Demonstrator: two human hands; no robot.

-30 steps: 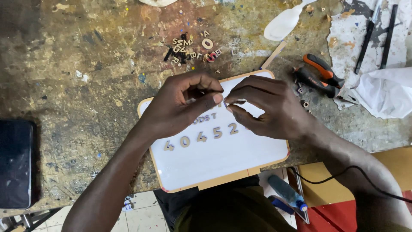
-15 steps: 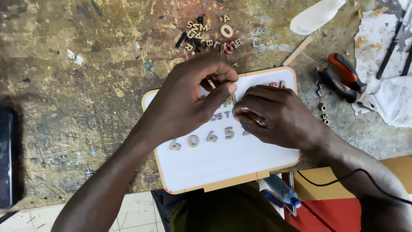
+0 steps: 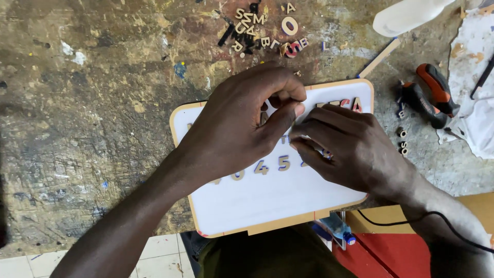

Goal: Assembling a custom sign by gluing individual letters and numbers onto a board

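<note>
Since a second ago both hands have slid toward the board's top edge, now hiding its middle lettering. The left hand (image 3: 242, 123) pinches thumb to fingers over the white wood-edged sign board (image 3: 267, 201); what it grips is hidden. At three o'clock, the right hand (image 3: 350, 146) presses with fingers together. Small wooden cut-out letters (image 3: 257, 25) litter the scarred, paint-flecked workbench (image 3: 87, 128) at twelve o'clock; orange-handled pliers (image 3: 429, 95) lie far right.

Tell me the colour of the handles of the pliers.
Orange and black handles, clearest in the head view, its only view.
</note>
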